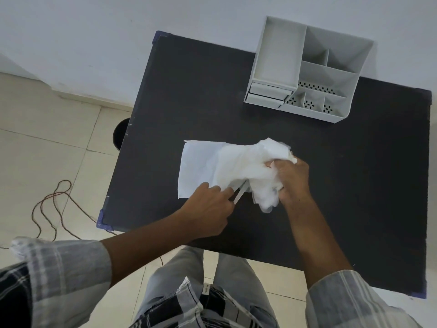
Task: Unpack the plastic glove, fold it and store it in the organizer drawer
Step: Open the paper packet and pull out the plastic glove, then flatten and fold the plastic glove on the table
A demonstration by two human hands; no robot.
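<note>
A crumpled translucent white plastic glove (246, 166) lies at the middle of the black table (189, 95), partly over a flat white paper wrapper (196, 164). My right hand (293, 178) grips the bunched right end of the glove. My left hand (210, 204) pinches the glove's lower edge, where a thin white strip sticks out near my fingers. The grey organizer (307, 69) stands at the table's far right, its two small drawers (267, 94) at the front left looking closed.
The organizer has several open compartments, some with perforated floors. A brown cable (54, 202) loops on the tiled floor to the left. A dark round object (120, 133) shows beside the table's left edge. A white wall is behind the table.
</note>
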